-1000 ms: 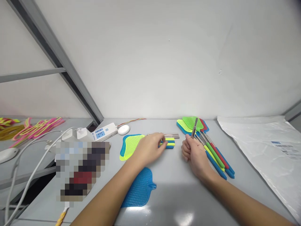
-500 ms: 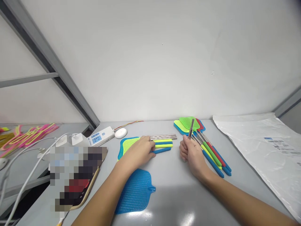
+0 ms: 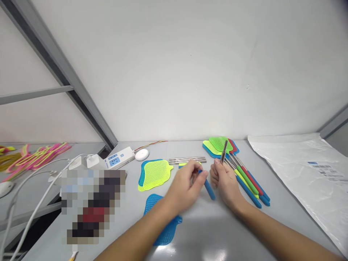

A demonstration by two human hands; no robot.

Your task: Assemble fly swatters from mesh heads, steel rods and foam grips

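My left hand (image 3: 190, 183) pinches a blue handle grip (image 3: 209, 189) near the middle of the table, its lower end pointing toward me. Close beside it, my right hand (image 3: 223, 177) is closed around a metal rod (image 3: 224, 150) that sticks up from the fist. A blue fly swatter head (image 3: 165, 233) lies partly under my left forearm. Farther back rest a yellow swatter head (image 3: 157, 174) and a blue one beneath it. Several metal rods (image 3: 187, 159) lie behind my left hand, which mostly hides a yellow grip and others there.
Whole fly swatters with coloured handles (image 3: 248, 179) are piled right of my right hand. A white plastic bag (image 3: 293, 163) covers the right side. On the left are a power strip (image 3: 119, 158), a round white device (image 3: 141, 154), a blurred-out phone (image 3: 95, 203) and white cables.
My left hand has lifted a blue grip off the row and carried it right, toward my right hand. The right hand still holds the metal rod in about the same place.
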